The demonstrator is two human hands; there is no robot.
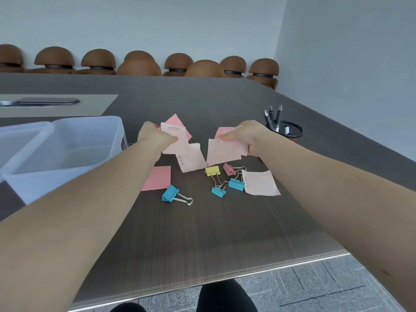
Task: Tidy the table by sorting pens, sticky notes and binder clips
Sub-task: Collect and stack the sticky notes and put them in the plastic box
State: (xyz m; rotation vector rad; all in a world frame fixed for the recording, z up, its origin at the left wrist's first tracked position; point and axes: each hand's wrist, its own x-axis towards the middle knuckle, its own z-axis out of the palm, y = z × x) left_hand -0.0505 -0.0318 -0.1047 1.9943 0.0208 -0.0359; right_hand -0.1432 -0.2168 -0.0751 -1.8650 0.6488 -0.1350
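My left hand (155, 137) pinches a small bunch of pink sticky notes (174, 134) above the table. My right hand (246, 136) grips another bunch of pale pink notes (222, 150). Loose notes lie below: a pale one (191, 159), a darker pink one (157, 177) and a pale one (261, 183) at the right. Binder clips lie among them: a blue one (171, 193), a yellow one (212, 171), a pink one (228, 168) and two more blue ones (218, 191) (236, 183). Pens (273, 117) stand in a black mesh cup (290, 130).
A clear plastic bin (67, 167) with compartments stands at the left, close to my left forearm. A dark flat item (48, 100) lies on a beige mat (90, 108) at the far left. Brown chairs (139, 63) line the far side. The table's near edge (225, 278) runs below my arms.
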